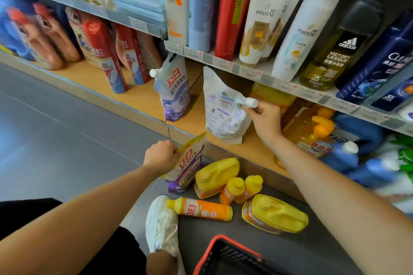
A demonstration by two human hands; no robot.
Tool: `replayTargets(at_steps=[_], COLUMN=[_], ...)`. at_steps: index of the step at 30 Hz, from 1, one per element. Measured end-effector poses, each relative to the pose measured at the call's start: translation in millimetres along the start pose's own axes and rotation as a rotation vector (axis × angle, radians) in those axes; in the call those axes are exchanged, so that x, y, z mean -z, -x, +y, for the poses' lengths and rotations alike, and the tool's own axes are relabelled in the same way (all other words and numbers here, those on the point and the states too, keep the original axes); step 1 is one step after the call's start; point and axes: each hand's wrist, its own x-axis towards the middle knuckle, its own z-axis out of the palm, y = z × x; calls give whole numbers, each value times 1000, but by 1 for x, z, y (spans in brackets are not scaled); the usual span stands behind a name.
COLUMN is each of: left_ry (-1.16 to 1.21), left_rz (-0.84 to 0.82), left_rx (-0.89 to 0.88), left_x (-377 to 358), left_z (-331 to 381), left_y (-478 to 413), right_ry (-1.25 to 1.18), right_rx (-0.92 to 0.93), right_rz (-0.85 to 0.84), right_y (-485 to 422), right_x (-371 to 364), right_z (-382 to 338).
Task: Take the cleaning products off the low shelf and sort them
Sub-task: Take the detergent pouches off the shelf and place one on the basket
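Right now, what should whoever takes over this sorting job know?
Left hand grips the top of a purple pouch, down by the floor.
Right hand pinches the cap of a white pouch on the low shelf.
Done: two yellow jugs and three small yellow bottles are grouped on the floor.
Left: a lavender pouch, orange jugs and blue bottles are on the shelf.
A basket sits nearby.
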Motion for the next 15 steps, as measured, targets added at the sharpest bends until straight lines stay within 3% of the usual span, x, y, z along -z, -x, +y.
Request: replayTargets(at_steps=[6, 10, 15], left_ry=[193, 239, 397], left_rz=[49, 50, 49], left_rx=[32, -23, -70], left_x=[27, 61, 104], left_z=[9, 14, 19], left_y=[-3, 0, 3], right_ry=[224, 146, 14], right_rx=[-145, -261, -128], right_rz=[42, 53, 81], right_y=[28, 52, 20], right_x=[8, 7, 20], right_z=[37, 43, 10])
